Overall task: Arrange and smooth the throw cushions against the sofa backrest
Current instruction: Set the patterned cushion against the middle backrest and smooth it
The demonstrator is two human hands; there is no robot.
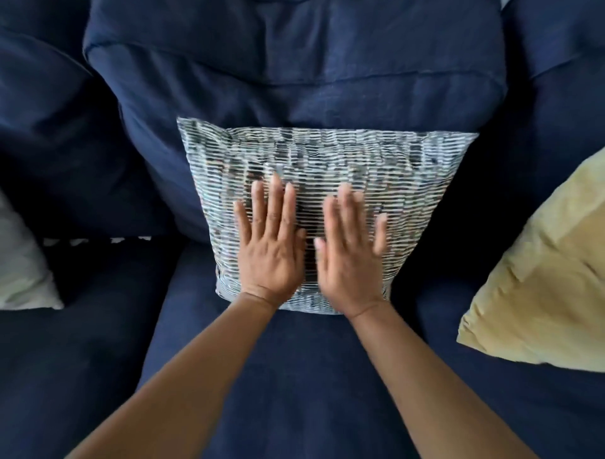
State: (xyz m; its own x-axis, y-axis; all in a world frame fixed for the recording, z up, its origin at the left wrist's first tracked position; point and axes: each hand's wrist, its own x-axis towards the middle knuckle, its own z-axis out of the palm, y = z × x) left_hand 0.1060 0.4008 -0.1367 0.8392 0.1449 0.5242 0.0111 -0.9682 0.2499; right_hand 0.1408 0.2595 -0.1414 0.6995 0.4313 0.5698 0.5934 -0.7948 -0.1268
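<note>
Patterned cushion (327, 163) leans on sofa backrest (294, 65) | our left hand (270, 249) and right hand (352, 258) lie flat, fingers spread, on its lower face, gripping nothing

The middle seat cushion (294, 376) is covered in dark navy woven fabric that lies mostly flat with soft, shallow creases. A shadowed seam separates it from the left seat cushion (65, 360), which has the same navy cloth and sits in deeper shade. Along the rear edge of that left seat, a narrow white strip (98, 240) with dark marks peeks out of the gap; what it is cannot be told. A small pale patch (505, 2) shows at the top edge, too little to identify.
</note>
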